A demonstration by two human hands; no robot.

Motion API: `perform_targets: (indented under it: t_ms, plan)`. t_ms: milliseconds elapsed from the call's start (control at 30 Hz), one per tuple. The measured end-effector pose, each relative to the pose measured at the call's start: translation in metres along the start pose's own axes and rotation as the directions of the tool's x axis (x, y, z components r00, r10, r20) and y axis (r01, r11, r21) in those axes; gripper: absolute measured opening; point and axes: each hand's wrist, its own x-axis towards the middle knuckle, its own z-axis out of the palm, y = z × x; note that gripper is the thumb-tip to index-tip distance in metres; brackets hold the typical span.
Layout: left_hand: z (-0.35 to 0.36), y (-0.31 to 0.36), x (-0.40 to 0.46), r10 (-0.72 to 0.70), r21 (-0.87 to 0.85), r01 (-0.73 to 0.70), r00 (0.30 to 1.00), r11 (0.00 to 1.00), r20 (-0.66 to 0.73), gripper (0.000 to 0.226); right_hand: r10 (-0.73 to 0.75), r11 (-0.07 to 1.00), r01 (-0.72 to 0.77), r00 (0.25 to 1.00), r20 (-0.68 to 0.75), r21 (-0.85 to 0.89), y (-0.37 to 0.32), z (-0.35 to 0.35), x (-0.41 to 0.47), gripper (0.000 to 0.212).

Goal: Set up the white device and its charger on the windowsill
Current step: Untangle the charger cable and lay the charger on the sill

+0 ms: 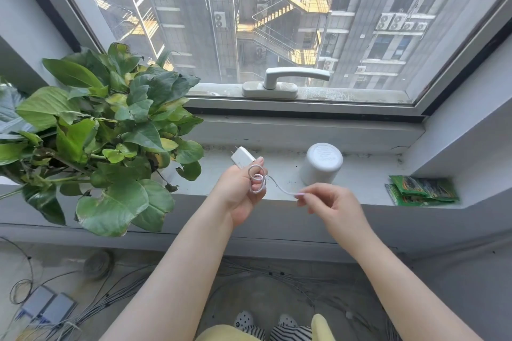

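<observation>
Far left a leafy plant (105, 133) fills that end of the windowsill (277, 174), so the free space for setup is centre-right. Next, the left hand (238, 194) is curled round the charger (242, 158) w/ the coiled cable (257, 178) pinched against the palm by thumb & fingers, prob. to keep the loops from spilling while the free end is drawn out. Charger body sticks up out of the fist; its long axis runs diagonally, prongs pointing up-left toward the plant & window frame, cable end down into the hand. A short run of cable spans across to the right hand (329, 202), whose thumb & forefinger nip the plug tip, other fingers loosely bent — looks like uncoiling, ready to feed the tip into something. Behind the right hand, near but not touching, the white device (322, 163) stands upright on the sill, a squat cylinder, axis vertical, flat top facing up. Far right, green packets (421, 189) lie stacked on the sill, well apart.
</observation>
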Motion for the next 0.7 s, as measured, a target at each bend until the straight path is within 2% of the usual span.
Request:
perform_targets:
  t_ms: [67, 133, 233, 300, 333, 400, 467, 500, 600, 700]
  plan:
    - [0.007, -0.004, -0.001, 0.08, 0.055, -0.079, 0.997, 0.995, -0.021, 0.024, -0.018, 0.998, 0.012, 0.995, 0.102, 0.062, -0.004, 0.012, -0.001, 0.021]
    - [0.01, -0.006, -0.002, 0.143, 0.112, -0.138, 0.989, 0.984, -0.038, 0.021, -0.057, 0.986, 0.036, 0.99, 0.132, 0.161, -0.012, 0.02, -0.001, 0.019]
    - [0.011, -0.007, -0.003, 0.192, 0.162, -0.187, 0.981, 0.969, -0.015, 0.015, -0.08, 0.958, 0.04, 0.988, 0.131, 0.283, -0.028, 0.026, -0.003, 0.041]
    - [0.009, -0.006, -0.004, 0.211, 0.162, -0.208, 0.978, 0.965, 0.0, 0.011, -0.084, 0.951, 0.038, 0.987, 0.137, 0.307, -0.034, 0.028, -0.003, 0.054]
    - [0.008, -0.006, -0.005, 0.214, 0.155, -0.213, 0.977, 0.965, 0.008, 0.012, -0.087, 0.952, 0.04, 0.986, 0.143, 0.304, -0.036, 0.028, -0.003, 0.055]
    - [0.005, -0.003, -0.006, 0.215, 0.147, -0.219, 0.976, 0.965, 0.041, 0.014, -0.089, 0.958, 0.052, 0.989, 0.12, 0.282, -0.039, 0.03, -0.002, 0.037]
    - [0.002, 0.0, -0.008, 0.198, 0.156, -0.211, 0.976, 0.965, 0.093, 0.014, -0.096, 0.968, 0.084, 0.995, 0.041, 0.237, -0.04, 0.031, 0.0, 0.014]
    - [0.0, 0.001, -0.009, 0.184, 0.169, -0.203, 0.975, 0.964, 0.121, 0.012, -0.108, 0.975, 0.108, 0.994, -0.009, 0.192, -0.041, 0.03, 0.001, 0.01]
    - [-0.005, 0.002, -0.01, 0.162, 0.242, -0.195, 0.975, 0.95, 0.151, 0.011, -0.177, 0.98, 0.184, 0.979, -0.099, 0.069, -0.044, 0.024, 0.004, 0.012]
    - [-0.009, 0.002, -0.008, 0.179, 0.289, -0.206, 0.977, 0.935, 0.116, 0.019, -0.211, 0.962, 0.224, 0.973, -0.097, 0.155, -0.051, 0.017, 0.003, 0.014]
